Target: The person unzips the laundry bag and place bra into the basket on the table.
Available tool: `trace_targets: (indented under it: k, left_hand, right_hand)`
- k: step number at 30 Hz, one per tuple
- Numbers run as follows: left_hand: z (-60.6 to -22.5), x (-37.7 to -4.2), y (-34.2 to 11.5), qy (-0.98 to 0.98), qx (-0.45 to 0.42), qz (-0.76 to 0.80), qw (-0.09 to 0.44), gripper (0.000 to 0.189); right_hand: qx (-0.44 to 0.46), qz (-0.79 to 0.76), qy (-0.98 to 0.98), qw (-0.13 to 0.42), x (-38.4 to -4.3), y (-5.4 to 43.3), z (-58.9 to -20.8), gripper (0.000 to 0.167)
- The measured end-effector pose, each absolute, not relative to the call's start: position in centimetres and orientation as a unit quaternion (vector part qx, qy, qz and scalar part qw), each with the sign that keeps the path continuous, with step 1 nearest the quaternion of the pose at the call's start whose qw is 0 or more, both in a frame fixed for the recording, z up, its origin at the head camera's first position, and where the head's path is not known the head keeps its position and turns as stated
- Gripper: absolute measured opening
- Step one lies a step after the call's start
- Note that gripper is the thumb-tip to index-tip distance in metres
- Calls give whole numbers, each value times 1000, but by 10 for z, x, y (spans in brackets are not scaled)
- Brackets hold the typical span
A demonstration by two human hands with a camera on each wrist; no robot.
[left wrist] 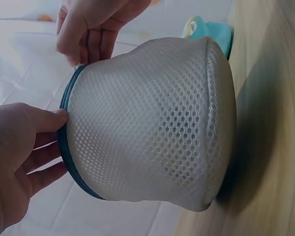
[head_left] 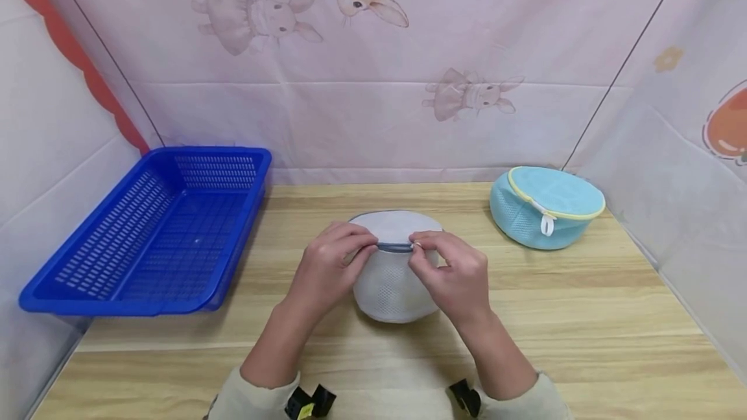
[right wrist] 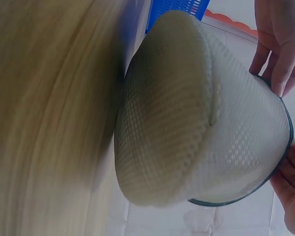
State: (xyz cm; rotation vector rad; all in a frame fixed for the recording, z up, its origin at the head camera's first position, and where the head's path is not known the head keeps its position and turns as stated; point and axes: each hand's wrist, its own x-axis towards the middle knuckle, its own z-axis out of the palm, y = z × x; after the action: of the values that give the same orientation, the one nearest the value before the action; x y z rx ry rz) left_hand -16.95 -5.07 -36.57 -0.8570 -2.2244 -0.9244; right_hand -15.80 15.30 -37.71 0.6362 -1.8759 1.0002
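Observation:
A white mesh laundry bag (head_left: pixel 392 287), rounded with a flat lid and a dark blue-grey zipper edge (head_left: pixel 395 248), is at the middle of the wooden table. My left hand (head_left: pixel 331 268) pinches the zipper edge left of its front middle, thumb outside in the left wrist view. At the right part of that edge, my right hand (head_left: pixel 458 271) pinches with thumb and forefinger, a small white bit, apparently the zipper pull, showing at the fingertips. The right wrist view shows the bag's underside (right wrist: pixel 162 108), tilted and at least partly off the table. The bag's inside is hidden.
A blue plastic basket (head_left: pixel 224 277) with slotted walls stands on the left. At the back right sits a turquoise mesh bag (head_left: pixel 539 235) with a yellow zipper edge and a white pull loop. Rabbit-printed cloth (head_left: pixel 373 128) hangs behind the table (head_left: pixel 583 329).

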Motion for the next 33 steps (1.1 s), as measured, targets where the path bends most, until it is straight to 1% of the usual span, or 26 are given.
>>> trace_targets:
  k: [3, 8, 13, 18, 24, 33]
  left_hand:
    - [-366, -168, -48, -835, -325, -348, 276, 12]
    - [-367, -164, -41, -834, -343, -340, 269, 11]
    - [-368, -160, -33, -834, -360, -315, 277, 10]
    - [-368, -159, -31, -834, -358, -308, 287, 8]
    - [-366, -160, -33, -842, -351, -301, 280, 7]
    - [-363, -163, -44, -847, -324, -323, 272, 9]
  right_hand:
    - [263, 400, -757, 445, -158, 152, -378, 7]
    - [277, 394, -760, 437, -155, 147, -380, 8]
    - [294, 390, -763, 423, -152, 143, -380, 5]
    - [292, 392, -768, 415, -151, 142, -381, 6]
    - [287, 388, -768, 421, -152, 143, -381, 9]
    - [262, 388, -766, 442, -158, 153, -377, 7]
